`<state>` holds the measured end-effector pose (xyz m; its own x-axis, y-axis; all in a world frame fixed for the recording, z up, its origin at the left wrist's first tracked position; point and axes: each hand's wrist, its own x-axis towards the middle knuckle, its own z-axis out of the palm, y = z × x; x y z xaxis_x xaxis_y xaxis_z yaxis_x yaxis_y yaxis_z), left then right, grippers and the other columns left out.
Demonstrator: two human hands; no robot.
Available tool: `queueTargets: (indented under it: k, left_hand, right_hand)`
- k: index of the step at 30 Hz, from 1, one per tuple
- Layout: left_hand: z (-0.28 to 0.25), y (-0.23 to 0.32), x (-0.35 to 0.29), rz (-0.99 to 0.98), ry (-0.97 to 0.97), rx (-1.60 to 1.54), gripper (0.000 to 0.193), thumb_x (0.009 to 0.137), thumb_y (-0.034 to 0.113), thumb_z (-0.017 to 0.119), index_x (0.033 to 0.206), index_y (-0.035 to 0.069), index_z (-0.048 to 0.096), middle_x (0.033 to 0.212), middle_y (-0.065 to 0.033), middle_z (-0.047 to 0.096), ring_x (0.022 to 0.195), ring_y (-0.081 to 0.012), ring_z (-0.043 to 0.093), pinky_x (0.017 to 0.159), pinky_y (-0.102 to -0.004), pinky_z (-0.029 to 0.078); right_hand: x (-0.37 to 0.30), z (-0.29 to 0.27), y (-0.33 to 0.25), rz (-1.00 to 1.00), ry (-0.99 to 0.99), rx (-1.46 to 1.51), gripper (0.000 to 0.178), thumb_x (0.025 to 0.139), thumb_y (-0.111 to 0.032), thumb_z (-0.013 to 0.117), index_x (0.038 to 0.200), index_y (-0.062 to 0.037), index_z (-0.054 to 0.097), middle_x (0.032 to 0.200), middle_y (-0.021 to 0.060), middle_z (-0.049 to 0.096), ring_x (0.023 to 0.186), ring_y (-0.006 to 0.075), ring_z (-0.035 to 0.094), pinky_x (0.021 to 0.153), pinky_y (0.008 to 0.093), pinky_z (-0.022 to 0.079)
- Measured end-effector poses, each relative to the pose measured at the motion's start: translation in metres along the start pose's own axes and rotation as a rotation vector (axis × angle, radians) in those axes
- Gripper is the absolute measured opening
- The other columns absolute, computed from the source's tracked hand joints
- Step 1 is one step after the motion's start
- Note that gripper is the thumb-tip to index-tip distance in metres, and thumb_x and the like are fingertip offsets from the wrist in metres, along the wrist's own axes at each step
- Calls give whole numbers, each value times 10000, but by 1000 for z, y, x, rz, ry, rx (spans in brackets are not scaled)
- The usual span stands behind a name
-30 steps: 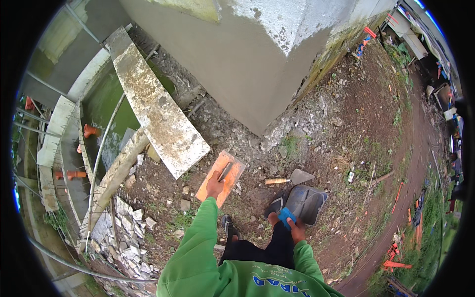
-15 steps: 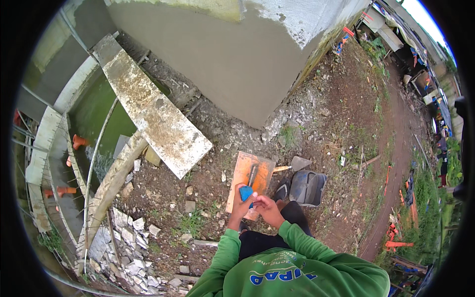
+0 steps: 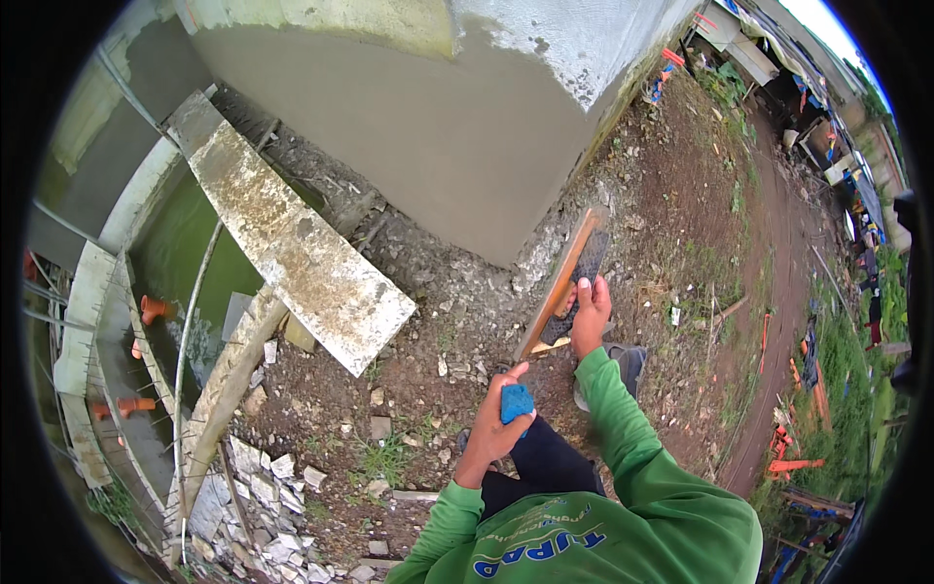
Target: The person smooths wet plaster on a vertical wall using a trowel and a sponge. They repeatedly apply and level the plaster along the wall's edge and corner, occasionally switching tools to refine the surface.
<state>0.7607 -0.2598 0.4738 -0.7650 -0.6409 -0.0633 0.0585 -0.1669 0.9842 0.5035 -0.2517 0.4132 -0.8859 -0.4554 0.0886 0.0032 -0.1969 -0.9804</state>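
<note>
Half a second earlier, both your hands met around the blue sponge (image 3: 517,402), over the float (image 3: 555,292), whose broad orange face looked upward. Now they had parted: your left grip (image 3: 494,428) was closed around the sponge alone, and your right grip (image 3: 591,316) held the float, which had turned steeply onto its side and swung toward the wall's plastered corner (image 3: 506,234). A full second earlier the float had been in your left grip and the sponge in your right.

Your right fingers hid most of the float's handle, and your left ones covered part of the sponge. Whether your left index fingertip touched the float's lower end, you could not tell. Of the trowel (image 3: 553,344), only a pale strip showed past the float. Your right hand and sleeve (image 3: 623,409) masked part of the dark container (image 3: 630,365).
</note>
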Motion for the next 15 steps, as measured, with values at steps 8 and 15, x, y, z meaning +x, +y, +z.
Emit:
queueTargets:
  k: [8, 15]
  left_hand:
    - [-145, -197, -125, -592, 639, 308, 355, 785, 133, 684, 1091, 44, 527, 867, -66, 591, 710, -164, 567, 635, -329, 493]
    - [-144, -242, -224, -1058, 769, 232, 476, 694, 245, 710, 1068, -14, 567, 877, -112, 607, 791, -229, 547, 767, -374, 479]
  right_hand:
    - [215, 65, -69, -400, 20, 22, 184, 1017, -235, 594, 947, -79, 527, 761, -23, 539, 624, 56, 490, 533, 226, 419]
    - [391, -13, 13, -231, 36, -50, 221, 999, -245, 626, 925, -69, 513, 719, -4, 533, 590, 99, 495, 552, 283, 439]
